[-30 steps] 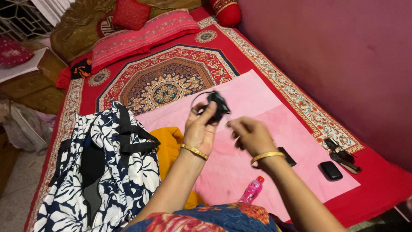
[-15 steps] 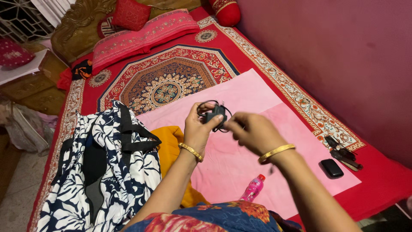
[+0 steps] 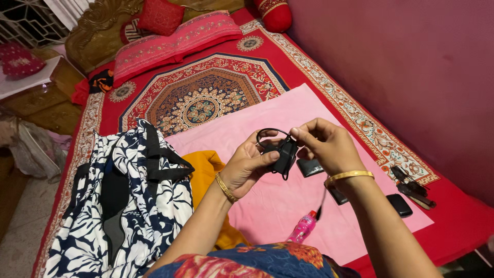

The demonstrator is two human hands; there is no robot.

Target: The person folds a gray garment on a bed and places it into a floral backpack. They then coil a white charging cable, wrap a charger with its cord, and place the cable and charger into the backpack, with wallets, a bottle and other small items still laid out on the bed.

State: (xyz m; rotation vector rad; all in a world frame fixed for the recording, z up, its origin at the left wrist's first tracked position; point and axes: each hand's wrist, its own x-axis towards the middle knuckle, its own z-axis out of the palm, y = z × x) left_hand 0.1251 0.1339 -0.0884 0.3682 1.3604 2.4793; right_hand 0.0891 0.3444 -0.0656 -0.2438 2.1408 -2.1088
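Note:
My left hand point(image 3: 251, 160) grips a black charger with a coiled cable point(image 3: 282, 152) above a pink cloth point(image 3: 267, 118) spread on the bed. My right hand point(image 3: 325, 145) pinches the cable at the top of the charger, thumb and fingers together; a loose end of the cable hangs down under my right wrist. Both wrists wear gold bangles. A small black wallet-like thing point(image 3: 310, 167) lies on the cloth just under my hands.
A navy and white floral bag point(image 3: 128, 206) with black straps lies at the left, a yellow cloth point(image 3: 206, 167) beside it. A pink bottle point(image 3: 303, 226), a black phone-like thing point(image 3: 399, 204) and dark small items point(image 3: 409, 184) lie near the bed's right edge. Pillows at the head; wall right.
My hands have come lower and closer together. The right hand, apart from the charger a second ago, now holds its cable at the top.

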